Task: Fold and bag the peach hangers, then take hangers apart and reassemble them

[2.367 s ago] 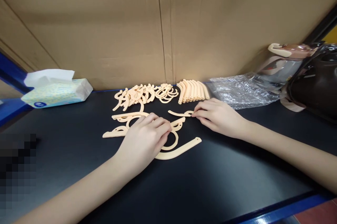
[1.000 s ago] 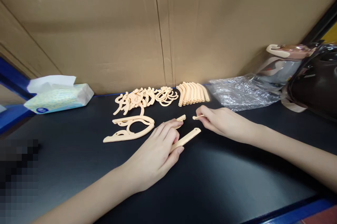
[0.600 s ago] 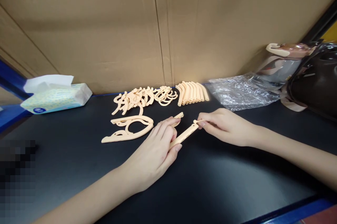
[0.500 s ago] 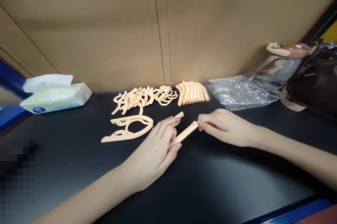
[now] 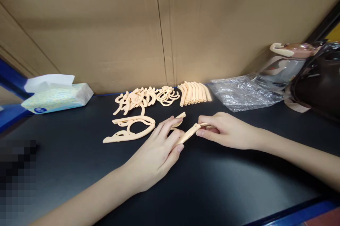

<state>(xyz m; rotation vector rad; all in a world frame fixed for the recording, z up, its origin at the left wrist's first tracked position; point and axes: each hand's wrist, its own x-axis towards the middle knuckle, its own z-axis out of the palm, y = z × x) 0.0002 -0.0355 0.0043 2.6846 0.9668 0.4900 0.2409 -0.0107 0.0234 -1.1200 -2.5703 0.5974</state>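
Note:
My left hand (image 5: pixel 160 148) is closed around a beige plastic folding hanger (image 5: pixel 189 134). One arm of it sticks out between thumb and fingers, and another end shows above the fingertips. At the tip of that arm, my right hand (image 5: pixel 225 130) pinches a thin curved beige piece (image 5: pixel 205 124), mostly hidden by the fingers. To the left of my left hand lies another folding hanger (image 5: pixel 142 135) with a rounded loop. Behind it are a heap of curved hook-like pieces (image 5: pixel 136 98), a smaller pile of thin curved pieces (image 5: pixel 168 95) and a row of hanger arms (image 5: pixel 195 93).
A tissue pack (image 5: pixel 57 98) sits at the back left. Crumpled clear plastic (image 5: pixel 244 93) lies at the back right, beside a drink bottle (image 5: pixel 289 59) and a dark bag (image 5: pixel 318 84). A cardboard wall (image 5: pixel 119 31) closes the black table (image 5: pixel 202 190) off behind.
My right fingers have moved slightly left onto the arm's tip, and more of the thin curved piece shows. The left fingers have shifted forward over the hanger. The piles have stayed put.

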